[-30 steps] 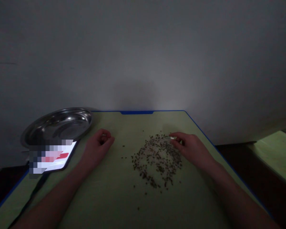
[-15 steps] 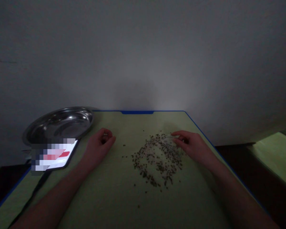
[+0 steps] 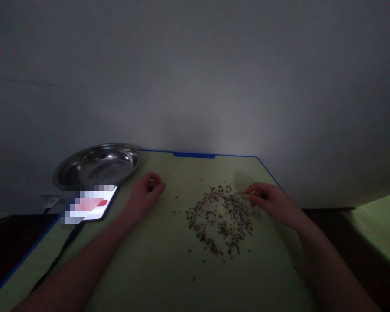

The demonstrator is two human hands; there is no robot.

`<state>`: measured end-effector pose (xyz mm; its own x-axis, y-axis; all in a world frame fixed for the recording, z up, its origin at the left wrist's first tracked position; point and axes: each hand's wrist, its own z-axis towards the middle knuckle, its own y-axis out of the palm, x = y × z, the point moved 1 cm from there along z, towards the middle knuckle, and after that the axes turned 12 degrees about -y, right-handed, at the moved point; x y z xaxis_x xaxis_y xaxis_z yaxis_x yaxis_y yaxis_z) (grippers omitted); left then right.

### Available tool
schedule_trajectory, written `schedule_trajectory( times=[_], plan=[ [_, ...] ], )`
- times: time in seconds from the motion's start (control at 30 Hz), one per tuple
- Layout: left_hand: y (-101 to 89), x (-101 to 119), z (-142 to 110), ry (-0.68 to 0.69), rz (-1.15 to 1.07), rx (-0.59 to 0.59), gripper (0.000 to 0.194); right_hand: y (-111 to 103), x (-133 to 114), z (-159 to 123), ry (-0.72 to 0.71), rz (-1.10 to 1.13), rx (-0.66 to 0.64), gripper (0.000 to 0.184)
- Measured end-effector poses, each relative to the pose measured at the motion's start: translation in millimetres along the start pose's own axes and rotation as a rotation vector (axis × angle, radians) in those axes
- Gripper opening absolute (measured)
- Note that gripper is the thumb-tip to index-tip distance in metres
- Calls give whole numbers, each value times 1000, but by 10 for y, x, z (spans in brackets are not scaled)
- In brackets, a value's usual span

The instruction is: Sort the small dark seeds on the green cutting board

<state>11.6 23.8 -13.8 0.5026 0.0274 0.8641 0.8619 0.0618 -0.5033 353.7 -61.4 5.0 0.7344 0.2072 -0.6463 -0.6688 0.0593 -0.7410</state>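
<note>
A loose heap of white grains mixed with dark bean-like bits lies spread on the pale green tabletop. At its far right edge, my right hand pinches a thin metal utensil between thumb and fingers. The utensil's tip reaches over the heap; poor light leaves its exact kind unclear. My left hand rests on the table left of the heap, curled closed with thumb against forefinger. Whether anything is inside it is hidden. A few stray dark bits lie between this hand and the heap.
A shiny steel basin stands at the back left, by the wall. In front of it, beside my left forearm, lies a lit phone with a dark strap or cable. Another pale green surface is at the right.
My right hand and the utensil have drawn slightly right, away from the heap's middle. The whole view has shifted and tilted a little. My left hand keeps its curled shape.
</note>
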Motion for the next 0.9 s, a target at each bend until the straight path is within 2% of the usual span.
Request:
schedule_trajectory(
  times=[0.17, 0.37, 0.57, 0.73, 0.9],
  plan=[
    [0, -16, 1, 10, -70, 11, 17, -13, -134, 186, 20, 119, 10, 19],
    [9, -93, 32, 40, -108, -12, 17, 136, -179, 807, 60, 99, -65, 6],
    [6, -127, 45, 20, -163, -8, 15, 437, -140, 1295, 152, 19, -195, 30],
    [18, -145, 63, 2, -195, -10, 14, 652, -247, 1424, 82, -1, -299, 32],
    [13, -142, 61, -6, -209, 20, 13, 893, -505, 1469, -63, -20, -384, 30]
  ],
)
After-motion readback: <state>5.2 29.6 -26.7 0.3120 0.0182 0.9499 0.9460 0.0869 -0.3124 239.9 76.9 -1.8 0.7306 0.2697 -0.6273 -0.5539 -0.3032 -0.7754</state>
